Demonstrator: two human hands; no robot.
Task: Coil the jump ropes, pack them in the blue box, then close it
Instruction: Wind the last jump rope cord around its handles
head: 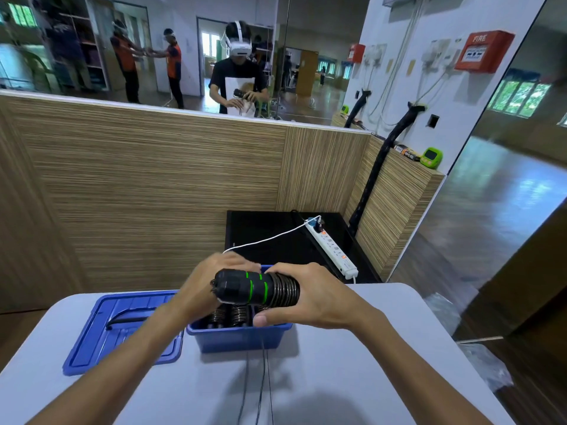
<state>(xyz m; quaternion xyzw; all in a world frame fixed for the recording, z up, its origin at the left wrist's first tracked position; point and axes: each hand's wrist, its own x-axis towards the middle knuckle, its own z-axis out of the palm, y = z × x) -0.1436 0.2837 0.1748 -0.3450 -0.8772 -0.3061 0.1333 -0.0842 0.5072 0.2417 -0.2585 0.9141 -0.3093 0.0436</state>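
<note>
Above the open blue box (242,338) I hold a jump rope bundle (256,287): black handles with green rings, with thin black cord coiled round them. My right hand (310,297) grips the coiled end. My left hand (205,286) is behind the handles' other end; its fingers are mostly hidden. Loose cord (260,381) hangs from the bundle down over the box front and across the table toward me. Coiled ropes (233,314) lie inside the box. The blue lid (122,326) lies flat to the left of the box.
The white table (337,378) carries the box and lid. Behind it a black cabinet (276,237) bears a white power strip (334,250) and white cable. A wood-panelled wall and a mirror stand beyond. Clear plastic wrap (478,357) lies off the table's right edge.
</note>
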